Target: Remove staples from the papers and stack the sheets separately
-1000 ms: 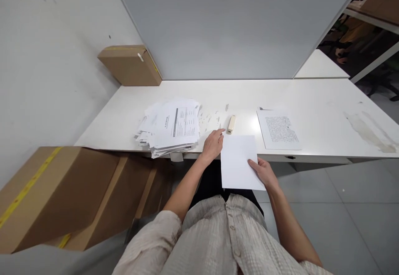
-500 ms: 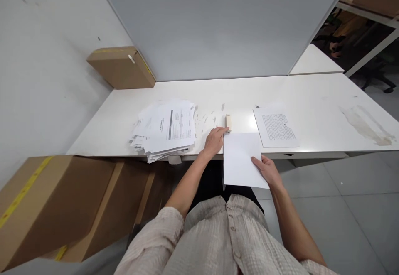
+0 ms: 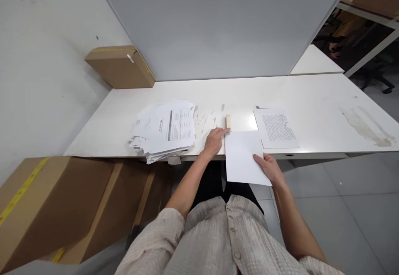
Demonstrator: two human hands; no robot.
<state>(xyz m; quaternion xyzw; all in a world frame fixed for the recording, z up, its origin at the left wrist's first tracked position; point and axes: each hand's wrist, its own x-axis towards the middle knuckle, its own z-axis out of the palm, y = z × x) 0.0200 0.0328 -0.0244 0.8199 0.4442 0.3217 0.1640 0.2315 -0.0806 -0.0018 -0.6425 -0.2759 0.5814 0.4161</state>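
Observation:
My right hand (image 3: pixel 270 168) grips the lower right corner of a blank white sheet (image 3: pixel 245 155) that hangs half over the front edge of the white desk (image 3: pixel 314 96). My left hand (image 3: pixel 214 141) rests on the desk at the sheet's upper left corner, forefinger stretched toward a small cream stapler (image 3: pixel 228 122) just beyond it. A messy stack of printed papers (image 3: pixel 165 128) lies to the left of that hand. A single printed page (image 3: pixel 276 128) lies flat to the right of the blank sheet.
Small paper scraps (image 3: pixel 208 118) are scattered between the stack and the stapler. A grey partition (image 3: pixel 218 25) backs the desk, with a cardboard box (image 3: pixel 120 66) in its left corner. Large cardboard boxes (image 3: pixel 62 204) stand on the floor at left. Stains (image 3: pixel 364 127) mark the desk's right end.
The blank sheet has slid slightly right and up onto the desk with my right hand. My left forefinger has reached closer to the stapler.

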